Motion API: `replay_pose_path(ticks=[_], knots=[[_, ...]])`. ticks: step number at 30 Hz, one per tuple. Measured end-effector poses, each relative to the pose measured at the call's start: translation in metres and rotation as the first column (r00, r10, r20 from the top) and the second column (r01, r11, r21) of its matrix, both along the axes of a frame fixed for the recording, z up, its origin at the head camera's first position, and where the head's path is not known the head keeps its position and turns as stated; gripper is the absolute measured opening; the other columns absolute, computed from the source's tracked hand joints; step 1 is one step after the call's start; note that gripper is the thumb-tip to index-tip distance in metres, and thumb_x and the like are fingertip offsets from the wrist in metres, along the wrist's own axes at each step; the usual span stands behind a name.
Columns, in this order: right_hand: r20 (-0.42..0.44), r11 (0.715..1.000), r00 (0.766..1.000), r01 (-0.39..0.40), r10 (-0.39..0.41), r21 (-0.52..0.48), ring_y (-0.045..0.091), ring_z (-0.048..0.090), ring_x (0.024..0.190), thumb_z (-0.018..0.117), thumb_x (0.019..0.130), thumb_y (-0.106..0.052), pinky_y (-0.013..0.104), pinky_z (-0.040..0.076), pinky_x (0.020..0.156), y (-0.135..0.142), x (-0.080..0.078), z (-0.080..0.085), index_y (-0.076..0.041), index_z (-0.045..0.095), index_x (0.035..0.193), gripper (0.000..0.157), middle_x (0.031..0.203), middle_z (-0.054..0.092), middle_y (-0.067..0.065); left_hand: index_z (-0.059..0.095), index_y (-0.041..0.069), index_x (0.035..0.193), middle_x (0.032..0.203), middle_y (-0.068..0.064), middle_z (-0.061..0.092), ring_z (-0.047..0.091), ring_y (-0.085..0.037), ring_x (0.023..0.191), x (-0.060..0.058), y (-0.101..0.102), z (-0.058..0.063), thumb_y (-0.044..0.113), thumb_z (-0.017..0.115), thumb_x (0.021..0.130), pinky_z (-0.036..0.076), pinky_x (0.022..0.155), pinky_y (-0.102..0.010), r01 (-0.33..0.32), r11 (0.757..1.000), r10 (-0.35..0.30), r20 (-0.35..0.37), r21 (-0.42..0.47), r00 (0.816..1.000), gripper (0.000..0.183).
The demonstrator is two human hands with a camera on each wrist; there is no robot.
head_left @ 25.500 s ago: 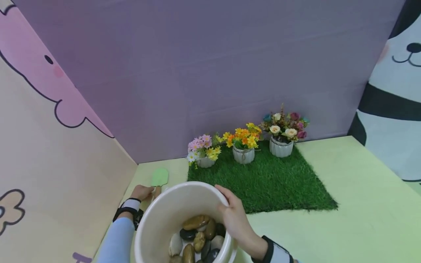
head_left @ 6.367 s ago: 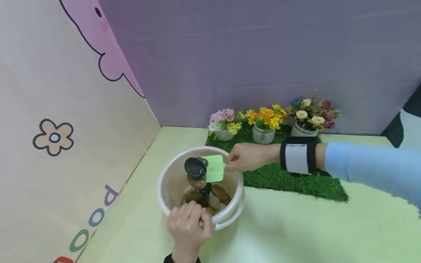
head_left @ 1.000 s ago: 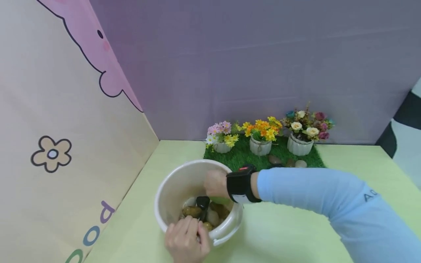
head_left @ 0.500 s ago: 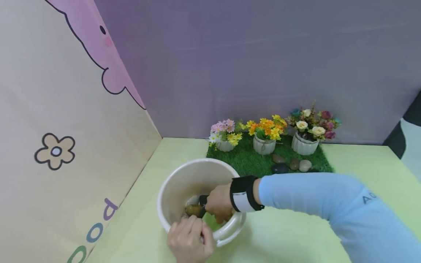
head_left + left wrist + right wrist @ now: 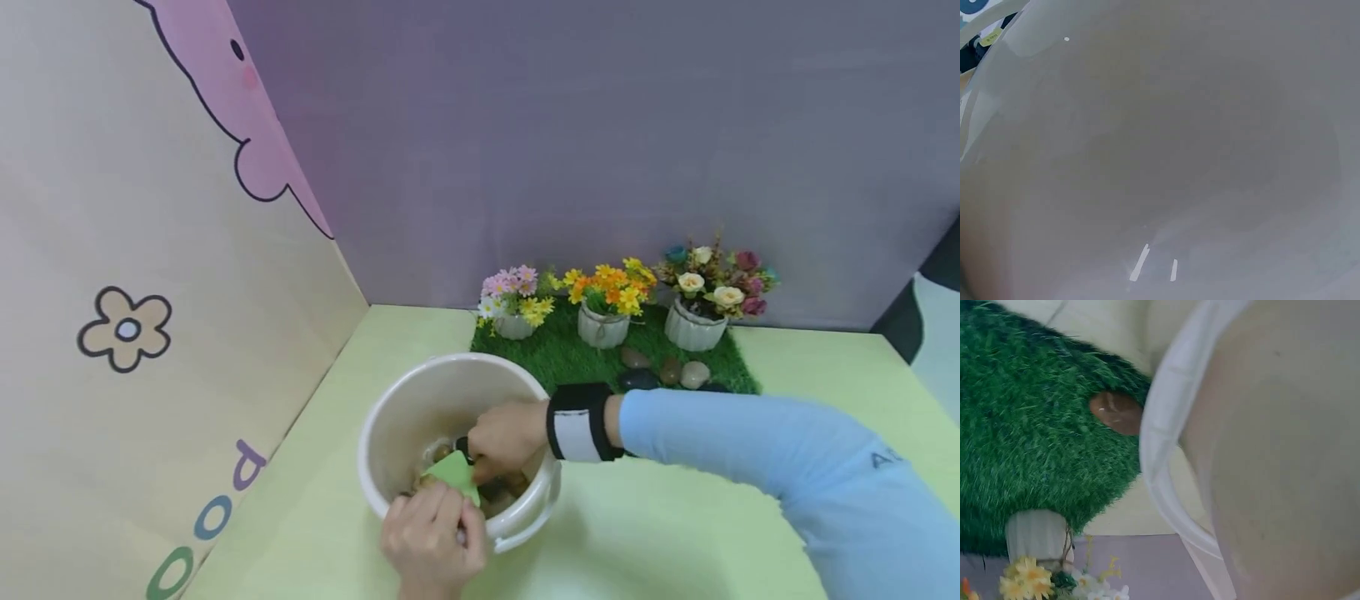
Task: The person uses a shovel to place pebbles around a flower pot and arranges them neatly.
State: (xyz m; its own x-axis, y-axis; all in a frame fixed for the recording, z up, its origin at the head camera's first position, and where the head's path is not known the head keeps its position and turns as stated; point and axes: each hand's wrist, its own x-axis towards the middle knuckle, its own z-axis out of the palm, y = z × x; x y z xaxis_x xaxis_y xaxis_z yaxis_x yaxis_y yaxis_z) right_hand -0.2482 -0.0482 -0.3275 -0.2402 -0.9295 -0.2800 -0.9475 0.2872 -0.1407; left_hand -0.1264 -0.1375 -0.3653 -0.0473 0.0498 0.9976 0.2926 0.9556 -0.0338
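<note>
A white bucket with stones in it stands on the pale green table. My left hand grips its near rim. My right hand is down inside, fingers curled round the handle of a small shovel. The shovel's flat green blade shows low in the bucket, pointing left, close to my left hand. My fist hides the handle, and the blade and both hands cover part of the stones. The left wrist view is filled by the bucket's pale wall; the right wrist view has its white rim.
A green grass mat lies behind the bucket. On it are several stones and three flowerpots: daisies, orange flowers and roses. A beige wall borders the left; a purple backdrop closes the back.
Within the last second my right hand has worked lower in the bucket, and the blade has swung left into view. Several stones lie on the mat, which held none 6.4 seconds ago where visible.
</note>
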Motion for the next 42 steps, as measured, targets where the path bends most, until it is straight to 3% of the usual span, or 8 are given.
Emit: replay_pose_path(ticks=[7,12,20,26,34,37,42], knots=[[0.152,0.998,0.988,0.039,-0.032,-0.046,0.000,0.041,0.043,0.054,0.088,-0.034,0.015,0.032,0.044,0.012,0.001,0.010,-0.019,0.050,0.052,0.039,0.048,0.046,-0.013,0.032,0.015,0.046,0.045,0.006,0.031,0.024,-0.009,0.038,0.003,0.002,-0.004,0.012,0.042,0.060,0.014,0.044,-0.020,-0.008,1.000,0.008,0.007,-0.008,1.000,0.017],[0.278,0.990,0.959,0.082,-0.046,-0.119,0.000,0.033,0.041,0.053,0.090,-0.029,0.015,0.027,0.044,0.013,-0.004,0.022,-0.021,0.039,0.052,0.042,0.048,0.036,-0.012,0.032,0.015,0.047,0.045,0.006,0.030,0.025,-0.010,0.037,0.003,-0.001,-0.003,0.013,0.043,0.067,0.016,0.044,-0.022,-0.015,1.000,0.016,0.038,-0.011,0.999,0.022],[0.413,0.961,0.908,0.168,-0.065,-0.218,0.001,0.032,0.045,0.054,0.090,-0.026,0.015,0.029,0.049,0.019,-0.009,0.030,-0.018,0.043,0.055,0.038,0.051,0.037,-0.010,0.030,0.015,0.047,0.045,0.006,0.033,0.029,-0.011,0.037,0.005,0.000,0.002,0.014,0.043,0.067,0.018,0.044,-0.021,-0.038,0.999,0.039,0.077,-0.018,0.996,0.023],[0.428,0.956,0.899,0.199,-0.090,-0.216,0.002,0.033,0.047,0.054,0.090,-0.026,0.016,0.030,0.052,0.016,-0.011,0.030,-0.016,0.045,0.056,0.037,0.052,0.037,-0.009,0.030,0.016,0.048,0.045,0.006,0.031,0.028,-0.010,0.037,0.006,-0.001,0.001,0.014,0.043,0.064,0.019,0.044,-0.022,-0.051,0.999,0.052,0.108,-0.010,0.993,0.021],[0.402,0.946,0.905,0.242,-0.139,-0.216,0.003,0.030,0.045,0.055,0.090,-0.028,0.017,0.027,0.049,0.016,-0.014,0.036,-0.017,0.043,0.055,0.039,0.050,0.035,-0.009,0.030,0.015,0.047,0.046,0.006,0.027,0.024,-0.011,0.037,0.007,-0.001,0.001,0.013,0.044,0.062,0.016,0.044,-0.022,-0.046,0.999,0.045,0.102,0.008,0.994,0.021],[0.408,0.933,0.891,0.300,-0.199,-0.199,0.006,0.029,0.046,0.054,0.090,-0.031,0.019,0.028,0.050,0.021,-0.014,0.041,-0.019,0.040,0.055,0.040,0.051,0.032,-0.007,0.029,0.015,0.047,0.046,0.007,0.026,0.023,-0.010,0.037,0.007,-0.001,0.001,0.013,0.044,0.062,0.015,0.044,-0.022,-0.048,0.999,0.047,0.105,0.008,0.993,0.021],[0.456,0.901,0.844,0.397,-0.283,-0.175,0.008,0.029,0.046,0.052,0.091,-0.032,0.021,0.030,0.049,0.037,-0.017,0.051,-0.018,0.044,0.058,0.037,0.051,0.031,-0.006,0.029,0.016,0.047,0.046,0.007,0.026,0.023,-0.010,0.037,0.006,0.000,0.001,0.014,0.044,0.062,0.015,0.043,-0.022,-0.039,0.999,0.039,0.104,-0.003,0.994,0.021]])
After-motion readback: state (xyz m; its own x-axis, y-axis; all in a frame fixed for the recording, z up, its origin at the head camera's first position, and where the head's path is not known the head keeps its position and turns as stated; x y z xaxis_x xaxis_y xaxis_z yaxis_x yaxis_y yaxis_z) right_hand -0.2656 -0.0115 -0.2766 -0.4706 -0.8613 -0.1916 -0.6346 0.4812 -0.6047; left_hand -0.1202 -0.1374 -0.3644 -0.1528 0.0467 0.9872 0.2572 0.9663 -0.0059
